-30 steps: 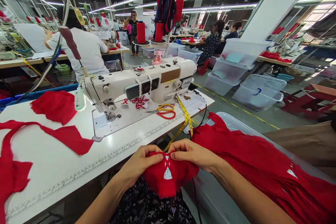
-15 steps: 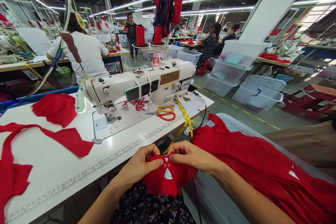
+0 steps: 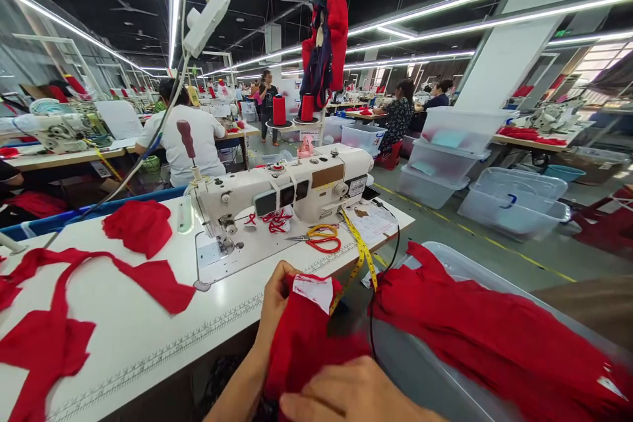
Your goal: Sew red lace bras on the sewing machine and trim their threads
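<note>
My left hand [image 3: 275, 300] grips the upper edge of a red fabric piece [image 3: 302, 330] in front of the table edge. A white patch [image 3: 314, 290] shows at the top of that piece. Lower down, my right hand [image 3: 346, 390] lies over the same fabric, blurred by motion, its fingers partly hidden, so its hold cannot be made out. Beyond my hands stands a white sewing machine [image 3: 326, 178] on the white table [image 3: 148, 316]. Scissors with red and yellow handles [image 3: 324, 237] lie in front of the machine, beside a yellow measuring tape [image 3: 357, 237].
Red fabric pieces [image 3: 141, 227] lie at the table's left. At the right, a clear bin [image 3: 445, 257] holds a pile of red garments [image 3: 475, 310]. A black cable [image 3: 372, 323] hangs by the table corner. Stacked clear boxes [image 3: 435, 158] and seated people are farther back.
The view has tilted up and turned left. My right hand has left the fabric's top edge and moved down nearer to me. The fabric has turned, and a white patch now faces up.
</note>
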A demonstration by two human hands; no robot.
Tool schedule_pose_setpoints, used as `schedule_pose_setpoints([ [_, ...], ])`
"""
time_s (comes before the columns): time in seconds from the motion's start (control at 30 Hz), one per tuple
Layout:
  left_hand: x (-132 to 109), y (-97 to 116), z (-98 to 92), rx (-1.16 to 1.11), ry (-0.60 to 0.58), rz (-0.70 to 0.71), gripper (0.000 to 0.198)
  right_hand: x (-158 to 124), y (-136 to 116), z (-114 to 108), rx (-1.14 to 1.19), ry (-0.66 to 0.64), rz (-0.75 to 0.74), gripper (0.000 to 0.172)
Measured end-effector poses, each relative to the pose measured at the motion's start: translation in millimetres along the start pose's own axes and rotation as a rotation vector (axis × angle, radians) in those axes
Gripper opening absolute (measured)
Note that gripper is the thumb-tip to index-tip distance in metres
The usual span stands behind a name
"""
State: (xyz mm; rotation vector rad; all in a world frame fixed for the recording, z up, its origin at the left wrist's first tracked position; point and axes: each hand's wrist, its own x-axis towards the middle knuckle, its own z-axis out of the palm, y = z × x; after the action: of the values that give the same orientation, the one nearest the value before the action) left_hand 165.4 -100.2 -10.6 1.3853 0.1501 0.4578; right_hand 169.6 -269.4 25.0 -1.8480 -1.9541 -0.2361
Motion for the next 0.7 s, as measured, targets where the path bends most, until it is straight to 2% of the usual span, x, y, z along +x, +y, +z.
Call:
schedule_pose_setpoints([
  [0.07, -7, -2, -2.9, -0.067, -0.027, -0.039, 0.048, 2, 4, -10, 0.035, 0.167, 0.1, 0.021],
  [0.13, -16, -3, -2.3, -0.102, -0.052, -0.062, 0.047, 5, 11, -20, 0.015, 0.363, 0.255, 0.025],
  [0.17, -20, -3, -0.9, -0.109, -0.059, -0.068, 0.045, 7, 15, -23, 0.016, 0.412, 0.307, 0.028],
  [0.23, -27, -4, 3.1, -0.114, -0.063, -0.073, 0.042, 10, 22, -25, 0.086, 0.4, 0.363, 0.027],
  [0.37, -36, -6, 7.6, -0.047, -0.058, -0.018, 0.029, 9, 29, -17, 0.317, 0.344, 0.444, 0.008],
  [0.47, -40, 0, 2.6, 0.101, -0.072, 0.048, 0.008, 3, 31, -12, 0.354, 0.312, 0.483, 0.011],
  [0.6, -43, 12, -6.9, 0.17, -0.241, 0.117, 0.017, -4, 36, -11, 0.313, 0.273, 0.518, 0.012],
  [0.63, -43, 14, -7.3, 0.193, -0.26, 0.109, 0.018, -4, 36, -11, 0.301, 0.28, 0.524, 0.012],
  [0.7, -47, 14, -4.9, 0.286, -0.222, 0.066, 0.021, -4, 36, -11, 0.267, 0.299, 0.533, 0.011],
])
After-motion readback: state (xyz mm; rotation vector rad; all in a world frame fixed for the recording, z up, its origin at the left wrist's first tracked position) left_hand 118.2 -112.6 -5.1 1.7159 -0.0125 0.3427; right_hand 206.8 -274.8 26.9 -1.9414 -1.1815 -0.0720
